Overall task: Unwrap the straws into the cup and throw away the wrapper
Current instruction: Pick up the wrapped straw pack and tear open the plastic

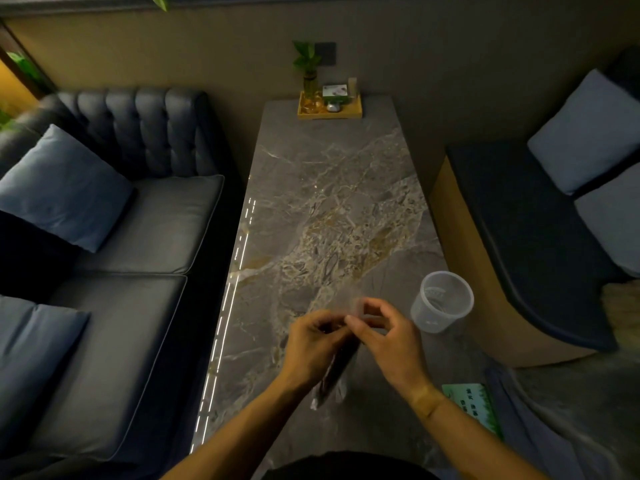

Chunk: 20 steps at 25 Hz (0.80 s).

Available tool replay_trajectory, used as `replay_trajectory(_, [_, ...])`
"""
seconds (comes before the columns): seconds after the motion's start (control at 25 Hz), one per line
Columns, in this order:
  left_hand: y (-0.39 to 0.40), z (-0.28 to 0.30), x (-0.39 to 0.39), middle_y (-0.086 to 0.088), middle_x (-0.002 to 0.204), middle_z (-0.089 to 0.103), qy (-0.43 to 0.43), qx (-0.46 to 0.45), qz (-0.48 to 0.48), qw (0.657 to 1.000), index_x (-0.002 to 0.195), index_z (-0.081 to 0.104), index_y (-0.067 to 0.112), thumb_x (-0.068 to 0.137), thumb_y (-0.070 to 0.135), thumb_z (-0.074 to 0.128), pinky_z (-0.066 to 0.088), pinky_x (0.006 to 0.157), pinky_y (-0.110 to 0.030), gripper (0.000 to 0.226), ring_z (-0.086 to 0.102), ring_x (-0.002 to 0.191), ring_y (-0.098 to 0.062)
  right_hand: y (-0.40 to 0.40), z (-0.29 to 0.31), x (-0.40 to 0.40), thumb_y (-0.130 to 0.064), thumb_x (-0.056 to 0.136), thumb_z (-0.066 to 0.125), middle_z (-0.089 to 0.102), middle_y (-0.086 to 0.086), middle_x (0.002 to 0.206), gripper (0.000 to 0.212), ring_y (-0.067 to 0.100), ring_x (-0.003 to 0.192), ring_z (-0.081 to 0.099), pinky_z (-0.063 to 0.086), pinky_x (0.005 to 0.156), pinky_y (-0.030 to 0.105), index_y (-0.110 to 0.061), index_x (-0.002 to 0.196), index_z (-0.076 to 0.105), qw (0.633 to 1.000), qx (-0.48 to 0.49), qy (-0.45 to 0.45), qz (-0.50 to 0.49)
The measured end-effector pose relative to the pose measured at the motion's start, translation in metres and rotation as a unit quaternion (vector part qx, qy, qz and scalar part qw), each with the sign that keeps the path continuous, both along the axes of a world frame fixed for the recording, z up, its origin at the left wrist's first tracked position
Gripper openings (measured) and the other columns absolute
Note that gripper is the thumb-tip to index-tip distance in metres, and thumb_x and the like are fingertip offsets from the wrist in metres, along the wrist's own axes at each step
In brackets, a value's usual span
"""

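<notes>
A clear plastic wrapper (332, 382) holding a bundle of dark straws (341, 363) hangs between my hands above the marble table (329, 202). My left hand (313, 344) grips the pack near its top. My right hand (388, 336) pinches the wrapper's loose upper flap, which rises blurred above my fingers. The pack's lower end points down toward me. A translucent plastic cup (442, 301) stands upright and empty on the table, just right of my right hand.
A yellow tray (329, 111) with a small plant and boxes sits at the table's far end. A green card (474, 407) lies at the near right edge. A dark sofa (131, 237) runs along the left, a cushioned bench (540, 237) on the right.
</notes>
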State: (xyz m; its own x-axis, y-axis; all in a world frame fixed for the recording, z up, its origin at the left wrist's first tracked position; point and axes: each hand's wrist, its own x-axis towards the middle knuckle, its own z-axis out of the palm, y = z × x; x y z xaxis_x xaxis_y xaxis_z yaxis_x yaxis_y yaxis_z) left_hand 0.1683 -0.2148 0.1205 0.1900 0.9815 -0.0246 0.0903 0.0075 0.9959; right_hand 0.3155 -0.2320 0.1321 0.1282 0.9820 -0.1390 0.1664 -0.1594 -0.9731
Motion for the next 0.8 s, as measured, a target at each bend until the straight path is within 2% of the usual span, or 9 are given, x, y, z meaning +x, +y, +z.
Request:
replay_trajectory(0.16, [0.004,-0.001,-0.005,0.003,0.092,0.079,-0.016,-0.034,-0.012,0.999,0.095,0.080,0.021,0.082,0.010,0.074,0.055,0.073,-0.017,0.018,0.074,0.084,-0.011,0.000,0.001,0.007,-0.021,0.089,0.066,0.074,-0.007,0.097,0.017,0.008,0.090,0.071,0.061,0.080,0.038,-0.034,0.099,0.067,1.000,0.011,-0.027,-0.011])
replay_trajectory(0.24, [0.003,0.000,-0.004,0.003,0.088,0.079,-0.014,-0.029,-0.005,0.999,0.093,0.081,0.022,0.084,0.011,0.072,0.054,0.070,-0.016,0.016,0.073,0.080,-0.007,0.000,0.001,0.007,-0.025,0.087,0.068,0.073,-0.008,0.099,0.018,0.008,0.092,0.071,0.061,0.080,0.034,-0.032,0.103,0.067,1.000,0.005,-0.022,-0.009])
replay_trajectory(0.36, [0.002,-0.002,-0.002,-0.007,0.085,0.078,-0.026,-0.038,0.003,0.999,0.088,0.080,0.013,0.085,0.011,0.071,0.059,0.071,-0.026,0.009,0.074,0.079,-0.019,-0.001,0.004,0.005,-0.042,0.073,0.078,0.070,-0.012,0.100,0.037,0.001,0.091,0.068,0.059,0.076,0.024,-0.033,0.106,0.065,1.000,-0.008,-0.002,0.023])
replay_trajectory(0.44, [0.002,-0.003,-0.001,-0.010,0.085,0.079,-0.034,-0.049,-0.008,0.998,0.089,0.079,0.009,0.082,0.013,0.074,0.060,0.073,-0.030,0.010,0.075,0.080,-0.022,0.000,0.003,0.005,-0.034,0.075,0.078,0.071,-0.008,0.100,0.035,0.005,0.091,0.069,0.060,0.078,0.028,-0.027,0.107,0.066,1.000,-0.016,0.000,0.018])
replay_trajectory(0.52, [0.003,-0.002,-0.001,-0.006,0.086,0.079,-0.042,-0.066,-0.024,0.997,0.092,0.080,0.010,0.076,0.020,0.075,0.059,0.073,-0.025,0.019,0.074,0.080,-0.017,0.002,0.000,0.007,-0.024,0.084,0.071,0.072,-0.004,0.104,0.023,0.011,0.096,0.070,0.060,0.083,0.038,-0.025,0.107,0.067,0.999,-0.031,0.029,0.011])
replay_trajectory(0.6, [0.004,-0.001,-0.004,0.002,0.088,0.079,-0.033,-0.070,-0.029,0.997,0.094,0.080,0.014,0.076,0.024,0.073,0.055,0.070,-0.016,0.022,0.073,0.080,-0.008,0.004,-0.001,0.012,-0.015,0.090,0.063,0.073,-0.002,0.107,0.021,0.016,0.099,0.070,0.060,0.084,0.043,-0.028,0.106,0.068,0.997,-0.047,0.058,0.009])
replay_trajectory(0.68, [0.006,-0.002,-0.008,0.010,0.087,0.079,-0.004,-0.065,-0.014,0.998,0.093,0.080,0.023,0.082,0.022,0.072,0.052,0.067,-0.010,0.014,0.071,0.078,-0.001,0.007,-0.001,0.020,-0.008,0.090,0.058,0.073,-0.003,0.104,0.030,0.016,0.094,0.072,0.061,0.080,0.042,-0.034,0.102,0.068,0.997,-0.049,0.060,0.007])
replay_trajectory(0.8, [0.012,-0.005,-0.012,0.012,0.085,0.078,0.021,-0.071,0.028,0.997,0.084,0.080,0.034,0.085,0.018,0.072,0.050,0.065,-0.008,0.018,0.070,0.075,0.002,0.010,-0.001,0.035,-0.004,0.089,0.058,0.076,-0.005,0.095,0.036,0.011,0.087,0.073,0.060,0.077,0.034,-0.037,0.099,0.067,0.999,-0.031,0.013,0.010])
